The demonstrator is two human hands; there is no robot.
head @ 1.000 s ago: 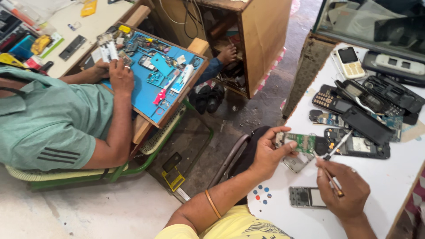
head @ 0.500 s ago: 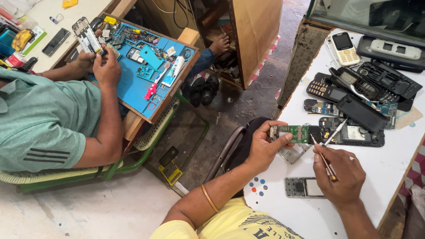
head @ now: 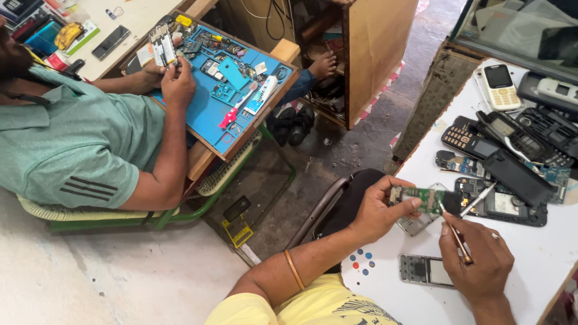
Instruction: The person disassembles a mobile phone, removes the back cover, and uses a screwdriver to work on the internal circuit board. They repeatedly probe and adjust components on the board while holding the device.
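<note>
Head view over a white table [head: 530, 283] used for handset repair. The left hand [head: 376, 207] holds a small green circuit board [head: 421, 198] just above the table's near edge, its fingers closed on the board's left end, thumb on top and the other fingers beneath, so that the right end projects free. The right hand [head: 478, 262] lies right of and below the board; its fingers are closed in a pen-like pinch on a thin tool [head: 454, 232], whose tip meets the board's right end. The left forearm, with a bangle [head: 293, 269] near the wrist, crosses the gap from the yellow-sleeved body to the table; the wrist is level, the palm turned toward the board. By appearance the board is light, rigid and thin, with small surface parts that would be fragile; it is best held by its bare edges, as here, not by the component face. Directly below the board lies a grey phone frame [head: 424, 269]; just beneath it sits a silvery plate [head: 415, 224]. To the board's right rest an opened handset [head: 503, 201] and dark keypad phones [head: 469, 139]; a white phone [head: 500, 84] lies further beyond. Well to the board's left, another person in a green shirt [head: 72, 150] holds a separate part [head: 161, 48] over a blue mat [head: 229, 90].
</note>
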